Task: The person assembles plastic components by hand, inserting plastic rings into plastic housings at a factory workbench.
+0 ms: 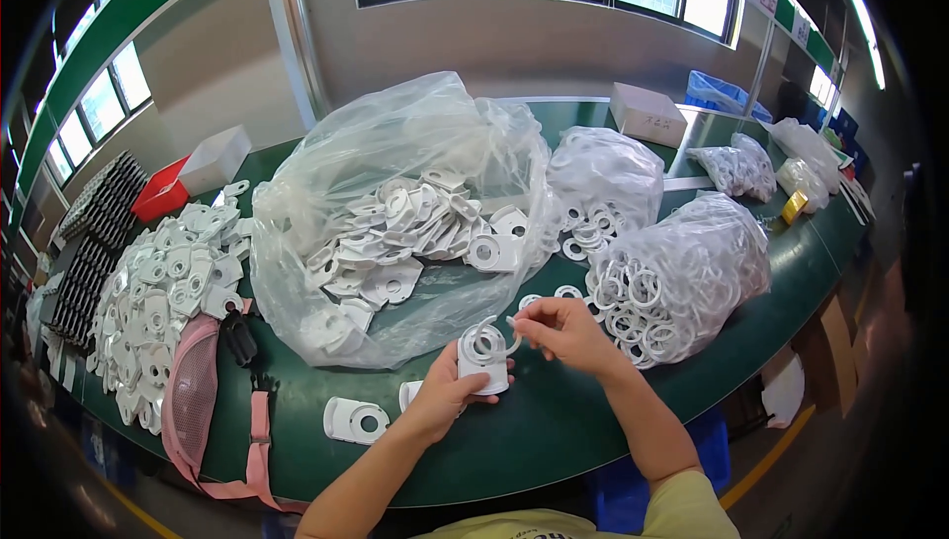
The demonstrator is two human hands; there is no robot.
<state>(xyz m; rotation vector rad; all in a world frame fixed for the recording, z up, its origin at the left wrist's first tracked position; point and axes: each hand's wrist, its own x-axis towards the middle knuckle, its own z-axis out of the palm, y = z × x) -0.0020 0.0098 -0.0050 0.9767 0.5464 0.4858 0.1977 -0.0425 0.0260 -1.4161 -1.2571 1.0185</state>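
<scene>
My left hand (445, 396) grips a white plastic plate (478, 378) with a round opening, the thumb across its lower face. Close by on the right, my right hand (570, 335) pinches a thin white ring (514, 344) between thumb and fingertips. The ring is tilted and overlaps the plate's round opening; whether it touches the plate I cannot tell. Another white plate (356, 421) lies on the green table (534, 440) left of my left wrist, and one more (408, 396) is partly hidden behind that hand. A few loose rings (568, 292) lie beyond my right hand.
A large clear bag (297, 232) holds many white plates. Another heap of plates (158, 292) sits left, beside a pink mesh strap bag (193, 381). Bags of rings (692, 272) stand right. Farther off are a red bin (161, 191), a white box (647, 114) and black stacked trays (84, 252).
</scene>
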